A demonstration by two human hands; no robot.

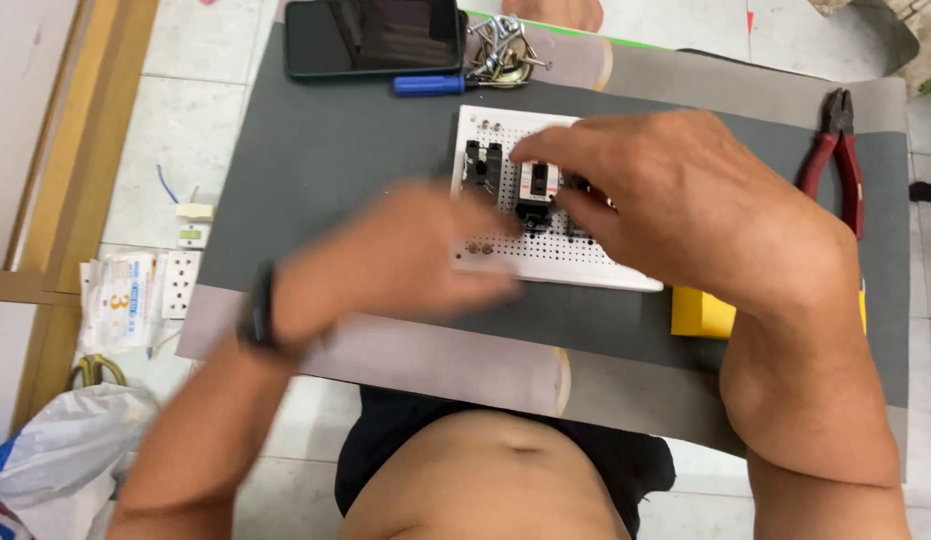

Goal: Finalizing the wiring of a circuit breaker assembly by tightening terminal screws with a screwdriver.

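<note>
A white perforated board (546,255) lies on a dark grey mat (336,160). Black switch parts (483,165) and a small circuit breaker (537,190) stand on it. My right hand (676,195) rests over the board's right half, its fingertips touching the breaker. My left hand (386,260), blurred and wearing a dark wristband, hovers at the board's lower left corner with its fingers together; nothing shows in it.
At the mat's far edge lie a black phone (371,35), a blue-handled screwdriver (431,85) and a metal clamp (501,50). Red-handled pliers (836,160) sit at the right, a yellow block (701,315) under my right forearm. White sockets (181,280) and a plastic bag (56,440) lie on the tiled floor.
</note>
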